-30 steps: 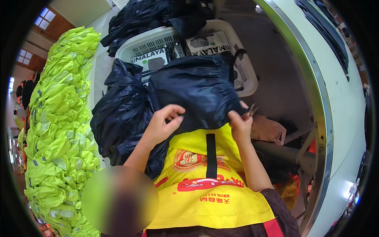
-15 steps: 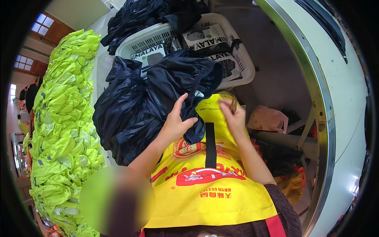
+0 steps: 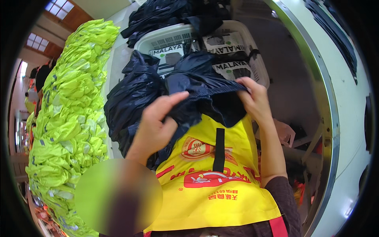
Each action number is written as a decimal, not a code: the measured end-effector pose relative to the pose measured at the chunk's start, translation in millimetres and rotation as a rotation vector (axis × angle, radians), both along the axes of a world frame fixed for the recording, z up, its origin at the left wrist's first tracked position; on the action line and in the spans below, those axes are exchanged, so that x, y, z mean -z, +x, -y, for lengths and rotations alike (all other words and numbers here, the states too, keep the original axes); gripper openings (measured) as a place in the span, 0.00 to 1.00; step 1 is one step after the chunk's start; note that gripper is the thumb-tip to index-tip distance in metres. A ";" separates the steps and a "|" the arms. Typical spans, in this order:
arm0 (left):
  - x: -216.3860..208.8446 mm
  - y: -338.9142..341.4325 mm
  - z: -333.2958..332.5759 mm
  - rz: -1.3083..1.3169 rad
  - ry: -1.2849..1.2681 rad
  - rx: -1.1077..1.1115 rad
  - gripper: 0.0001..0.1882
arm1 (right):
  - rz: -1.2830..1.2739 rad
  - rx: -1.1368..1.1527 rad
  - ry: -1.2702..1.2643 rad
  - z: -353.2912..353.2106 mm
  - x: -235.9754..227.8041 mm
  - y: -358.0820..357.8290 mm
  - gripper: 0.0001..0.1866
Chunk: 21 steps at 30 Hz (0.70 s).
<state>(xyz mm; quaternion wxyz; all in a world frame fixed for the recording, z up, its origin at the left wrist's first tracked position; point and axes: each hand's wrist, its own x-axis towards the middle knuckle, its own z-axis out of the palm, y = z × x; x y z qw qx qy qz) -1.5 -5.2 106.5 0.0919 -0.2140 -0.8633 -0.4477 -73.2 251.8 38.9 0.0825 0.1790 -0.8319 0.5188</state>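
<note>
Dark navy trousers [image 3: 136, 94] of thin shiny cloth lie bunched in front of me, their gathered waistband spread between my hands. My left hand [image 3: 154, 126] grips the left end of the waistband, its index finger stretched along the edge and some fingers hidden by cloth. At the other end, my right hand [image 3: 254, 98] pinches the waistband between thumb and fingers. The dark opening sags toward my yellow apron [image 3: 213, 201], which has red print and a black strap [image 3: 219, 150].
Beyond the trousers stands a white plastic basket [image 3: 260, 71] holding printed white packets [image 3: 233, 70]. More dark garments [image 3: 173, 15] lie behind it. A tall heap of lime-yellow garments [image 3: 71, 118] runs along the left. At right, a metal-edged white table [image 3: 347, 130] curves past.
My right hand, previously apart from the trousers, has taken hold of the waistband and moved right. The waistband is now drawn out between both hands. The view has shifted slightly.
</note>
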 end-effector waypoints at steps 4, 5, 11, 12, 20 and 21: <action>-30.1 -16.4 20.6 -0.216 -0.073 -0.163 0.24 | 0.262 -0.004 -0.369 8.7 -10.4 17.0 0.05; -22.4 -29.8 25.2 -0.343 -0.137 -0.213 0.23 | 0.336 -0.011 -0.382 9.0 -4.7 14.2 0.05; 66.4 -72.3 61.8 -0.426 -0.327 -0.545 0.20 | 0.511 0.092 -0.673 -21.1 55.7 -5.5 0.10; 77.3 -64.2 71.5 -0.373 -0.367 -0.581 0.19 | 0.593 0.161 -0.715 -27.8 69.8 -6.5 0.11; 95.8 16.9 83.0 0.270 0.088 -0.549 0.06 | 0.901 -0.010 -1.183 -52.3 162.3 -3.7 0.20; 91.2 26.9 60.3 0.365 0.034 -0.361 0.08 | 0.872 0.035 -1.210 -25.0 124.3 0.3 0.20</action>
